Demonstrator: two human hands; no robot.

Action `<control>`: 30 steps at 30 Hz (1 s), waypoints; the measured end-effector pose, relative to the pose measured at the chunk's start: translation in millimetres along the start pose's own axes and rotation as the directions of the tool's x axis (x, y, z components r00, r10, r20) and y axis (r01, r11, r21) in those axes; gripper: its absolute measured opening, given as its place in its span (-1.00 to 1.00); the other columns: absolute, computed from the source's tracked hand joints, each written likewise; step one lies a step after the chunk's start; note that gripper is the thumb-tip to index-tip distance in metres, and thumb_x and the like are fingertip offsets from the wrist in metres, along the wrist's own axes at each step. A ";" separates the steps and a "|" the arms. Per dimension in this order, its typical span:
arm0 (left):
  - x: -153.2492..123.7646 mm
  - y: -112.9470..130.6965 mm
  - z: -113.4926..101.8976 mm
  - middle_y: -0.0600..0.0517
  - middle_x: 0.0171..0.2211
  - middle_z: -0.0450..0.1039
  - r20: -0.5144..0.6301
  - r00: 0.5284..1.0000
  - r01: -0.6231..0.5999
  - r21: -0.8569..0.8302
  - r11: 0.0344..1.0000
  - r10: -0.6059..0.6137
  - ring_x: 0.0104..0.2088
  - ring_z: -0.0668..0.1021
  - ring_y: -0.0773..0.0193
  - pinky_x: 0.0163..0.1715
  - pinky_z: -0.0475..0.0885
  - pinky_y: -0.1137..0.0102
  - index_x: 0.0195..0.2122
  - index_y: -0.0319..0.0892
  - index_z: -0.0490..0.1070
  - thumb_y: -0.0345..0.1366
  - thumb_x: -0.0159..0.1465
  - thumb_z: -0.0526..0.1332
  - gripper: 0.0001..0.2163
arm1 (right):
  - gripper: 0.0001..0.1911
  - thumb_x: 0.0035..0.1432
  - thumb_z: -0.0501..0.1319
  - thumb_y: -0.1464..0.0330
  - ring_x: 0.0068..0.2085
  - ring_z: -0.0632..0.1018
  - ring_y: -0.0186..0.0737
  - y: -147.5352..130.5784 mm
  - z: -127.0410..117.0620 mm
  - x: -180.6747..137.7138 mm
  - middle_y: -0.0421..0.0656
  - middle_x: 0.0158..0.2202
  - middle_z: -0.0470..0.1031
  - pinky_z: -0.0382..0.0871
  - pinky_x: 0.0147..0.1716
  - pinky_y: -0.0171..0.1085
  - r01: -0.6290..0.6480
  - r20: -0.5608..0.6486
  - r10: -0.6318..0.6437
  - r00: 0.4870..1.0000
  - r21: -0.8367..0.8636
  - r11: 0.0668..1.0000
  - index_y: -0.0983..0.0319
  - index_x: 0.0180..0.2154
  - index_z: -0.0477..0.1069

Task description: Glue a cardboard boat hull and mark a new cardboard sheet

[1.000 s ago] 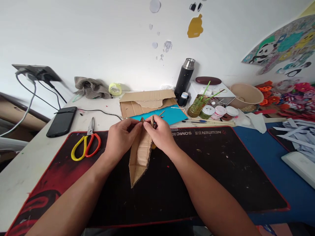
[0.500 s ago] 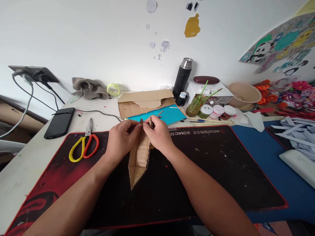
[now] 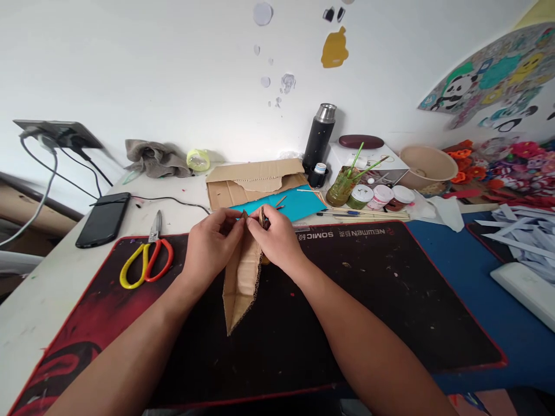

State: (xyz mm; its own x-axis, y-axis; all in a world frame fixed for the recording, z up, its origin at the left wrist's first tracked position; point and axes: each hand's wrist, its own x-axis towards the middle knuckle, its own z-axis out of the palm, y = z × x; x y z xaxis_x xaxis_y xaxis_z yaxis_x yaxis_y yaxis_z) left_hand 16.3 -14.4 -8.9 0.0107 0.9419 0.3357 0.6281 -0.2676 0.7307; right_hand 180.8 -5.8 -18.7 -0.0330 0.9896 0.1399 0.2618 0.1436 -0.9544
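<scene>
Both my hands grip the far end of a folded cardboard piece, long and trough-like, with raised sides and a pointed near end. My left hand pinches its far left corner between thumb and fingers. On the opposite side my right hand closes on the far right edge, its thumb pressed close to the left fingertips. The near tip hangs above the dark desk mat. Something small and yellow shows under the right hand, mostly hidden. Scissors with one yellow and one red handle lie left of my hands.
Behind my hands lie blue paper and a larger cardboard sheet. A black phone rests at the left. At the back right stand a black thermos, a jar of brushes, paint pots and a beige bowl.
My view has shifted slightly, so everything sits a little further left. My hands keep their hold on the cardboard piece, with only slight finger movement.
</scene>
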 end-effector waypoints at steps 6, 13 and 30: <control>0.5 -0.7 -1.1 0.05 -0.32 0.69 0.033 0.999 -0.022 0.036 0.999 0.020 -0.35 0.66 0.22 -0.28 0.49 0.35 -0.14 -0.10 0.62 -0.13 0.36 0.32 -0.81 | -0.82 0.32 0.26 0.21 -0.31 0.51 -0.19 -2.9 -3.1 0.4 -0.26 -0.37 0.51 0.32 -0.28 -0.21 0.006 -0.018 -0.006 1.000 0.029 1.000 0.12 -0.33 0.43; 0.4 0.5 -1.0 0.05 -0.30 0.71 0.032 0.999 -0.014 0.010 1.000 0.014 -0.35 0.65 0.23 -0.26 0.52 0.36 -0.19 -0.08 0.63 -0.13 0.38 0.29 -0.82 | -0.88 0.29 0.28 0.26 -0.32 0.51 -0.19 -1.3 -3.5 1.8 -0.28 -0.38 0.50 0.32 -0.29 -0.20 -0.020 0.001 0.020 1.000 0.021 1.000 0.12 -0.32 0.46; -1.8 0.4 2.2 0.05 -0.32 0.70 0.055 0.998 -0.033 0.039 0.999 0.031 -0.36 0.63 0.20 -0.24 0.52 0.34 -0.23 -0.09 0.63 -0.11 0.38 0.26 -0.79 | -0.92 0.26 0.25 0.31 -0.32 0.52 -0.18 4.1 -3.0 2.5 -0.28 -0.39 0.51 0.30 -0.31 -0.20 -0.011 0.018 0.011 1.000 -0.016 1.000 0.11 -0.33 0.44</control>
State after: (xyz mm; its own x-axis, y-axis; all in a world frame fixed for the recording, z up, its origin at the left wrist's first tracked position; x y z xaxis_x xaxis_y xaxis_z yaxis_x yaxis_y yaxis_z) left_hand 18.2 -15.7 -10.6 0.0733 0.9428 0.3251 0.6571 -0.2909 0.6954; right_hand 184.7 -2.8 -21.5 -0.0478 0.9911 0.1244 0.2774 0.1328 -0.9515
